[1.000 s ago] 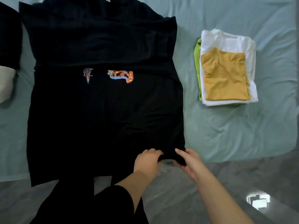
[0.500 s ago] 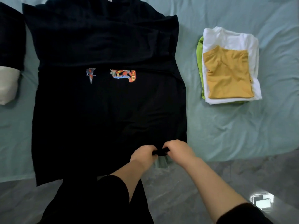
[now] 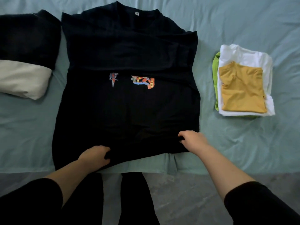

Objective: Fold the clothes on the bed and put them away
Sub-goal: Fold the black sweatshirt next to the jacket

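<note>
A black T-shirt (image 3: 129, 111) with a small coloured print lies flat on the pale green bed (image 3: 235, 143), collar away from me, its sides folded inward. My left hand (image 3: 95, 155) grips its bottom hem near the middle-left. Further right, my right hand (image 3: 193, 140) pinches the same hem and lifts it slightly off the sheet. The hem is raised and drawn a little up the shirt between my hands.
A folded stack (image 3: 243, 85) of mustard, white and lime-green clothes sits on the bed to the right. At the left lie a dark garment (image 3: 27, 39) and a white one (image 3: 22, 78). The bed's near edge meets a grey floor (image 3: 186, 200).
My hands were together at the shirt's lower right corner; they have spread apart along the hem, the left moving left, and the hem has lifted off the bed's edge.
</note>
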Demonstrator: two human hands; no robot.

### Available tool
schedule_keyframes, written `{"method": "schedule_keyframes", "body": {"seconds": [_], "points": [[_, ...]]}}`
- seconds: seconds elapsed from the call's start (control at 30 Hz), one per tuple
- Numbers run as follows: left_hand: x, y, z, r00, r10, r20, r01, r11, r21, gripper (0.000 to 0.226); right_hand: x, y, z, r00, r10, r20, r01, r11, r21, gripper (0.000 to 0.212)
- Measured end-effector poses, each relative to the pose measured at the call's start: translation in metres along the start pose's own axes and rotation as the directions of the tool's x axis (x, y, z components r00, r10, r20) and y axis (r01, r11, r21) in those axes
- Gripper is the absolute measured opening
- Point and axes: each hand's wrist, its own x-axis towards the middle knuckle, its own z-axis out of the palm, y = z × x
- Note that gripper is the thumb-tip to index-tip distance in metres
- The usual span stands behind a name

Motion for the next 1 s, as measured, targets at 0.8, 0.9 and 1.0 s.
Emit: {"method": "schedule_keyframes", "body": {"seconds": [0.8, 0.9, 1.0], "points": [[-0.028, -0.101, -0.064, 0.976, 0.104, -0.192, -0.039, 0.948, 0.317, 0.069, 0.026, -0.171, 0.041, 0.897, -0.364, -0.252, 0.377, 0.926, 0.002, 0.038], [-0.036, -0.125, -0.077, 0.988, 0.067, -0.137, -0.014, 0.935, 0.356, 0.082, 0.033, -0.174, 0.038, 0.917, -0.32, -0.239, 0.333, 0.943, 0.016, 0.022], [-0.042, -0.146, -0.085, 0.992, 0.076, -0.1, -0.032, 0.923, 0.383, 0.092, 0.036, -0.172, 0.035, 0.927, -0.304, -0.219, 0.315, 0.949, 0.016, 0.013]]}}
